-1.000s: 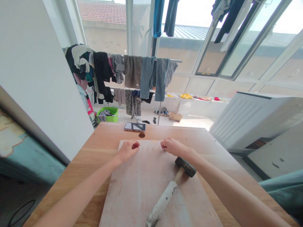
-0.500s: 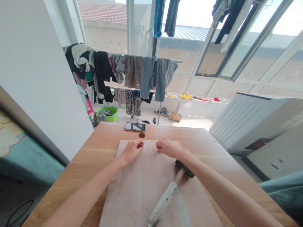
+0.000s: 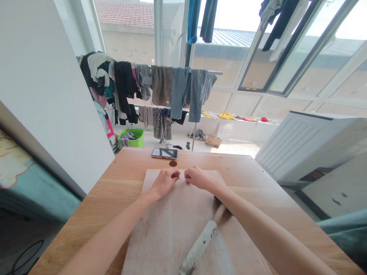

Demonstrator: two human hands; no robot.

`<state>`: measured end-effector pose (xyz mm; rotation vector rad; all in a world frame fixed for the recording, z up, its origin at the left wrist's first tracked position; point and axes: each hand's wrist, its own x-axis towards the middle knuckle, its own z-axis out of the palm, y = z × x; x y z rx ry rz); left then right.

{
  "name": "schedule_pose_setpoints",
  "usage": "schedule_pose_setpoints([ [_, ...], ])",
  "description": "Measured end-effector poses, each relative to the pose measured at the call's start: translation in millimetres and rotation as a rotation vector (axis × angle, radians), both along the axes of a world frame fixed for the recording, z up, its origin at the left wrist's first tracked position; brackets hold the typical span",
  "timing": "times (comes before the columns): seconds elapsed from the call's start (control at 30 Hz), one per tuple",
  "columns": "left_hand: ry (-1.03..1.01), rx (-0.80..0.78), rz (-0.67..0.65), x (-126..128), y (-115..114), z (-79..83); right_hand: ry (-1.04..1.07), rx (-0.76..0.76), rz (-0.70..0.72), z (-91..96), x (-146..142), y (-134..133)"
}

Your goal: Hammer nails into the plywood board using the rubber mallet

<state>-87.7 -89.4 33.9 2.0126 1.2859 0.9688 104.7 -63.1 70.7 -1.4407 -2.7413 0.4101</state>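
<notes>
My left hand point(image 3: 166, 181) and my right hand point(image 3: 199, 178) rest almost fingertip to fingertip at the far edge of a pale wooden board point(image 3: 172, 233). Both have their fingers curled down in a pinch. What they pinch is hidden, apart from a thin dark sliver between them. A hammer point(image 3: 202, 238) with a worn white handle lies diagonally on the board under my right forearm, which covers most of its dark head.
The board lies on a wooden table point(image 3: 120, 175) with a round hole point(image 3: 172, 163) and a phone point(image 3: 164, 153) near its far edge. Beyond stand a loaded clothes rack point(image 3: 160, 88), a green basket point(image 3: 130, 138) and a white cabinet point(image 3: 309, 145) at the right.
Both hands have slid toward each other along the board's far edge, closing the gap. The row of small thin nails seen between them earlier is now almost wholly covered. The hammer has not moved.
</notes>
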Motion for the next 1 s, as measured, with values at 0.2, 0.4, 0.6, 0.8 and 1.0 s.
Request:
schedule_pose_setpoints([
  [0.2, 0.006, -0.004, -0.078, 12.8, 7.8, -6.5, 0.019, 0.028, -0.006, 5.2, 3.6, 0.0],
  [0.4, 0.015, -0.015, -0.059, 12.8, 5.9, -2.2, 0.065, 0.012, -0.026, 12.5, 13.4, -7.3],
  [0.6, 0.005, -0.067, -0.038, 6.4, -2.8, 18.1, 0.085, -0.029, -0.049, 23.7, 5.7, -20.4],
  [0.8, 0.042, -0.134, -0.083, -13.4, -34.6, 39.0, 0.049, -0.103, -0.018, 44.4, -11.3, -34.0],
  [1.0, -0.095, -0.348, -0.196, -15.8, -62.9, 28.9, 0.034, -0.418, 0.126, 43.1, -19.3, -42.4],
])
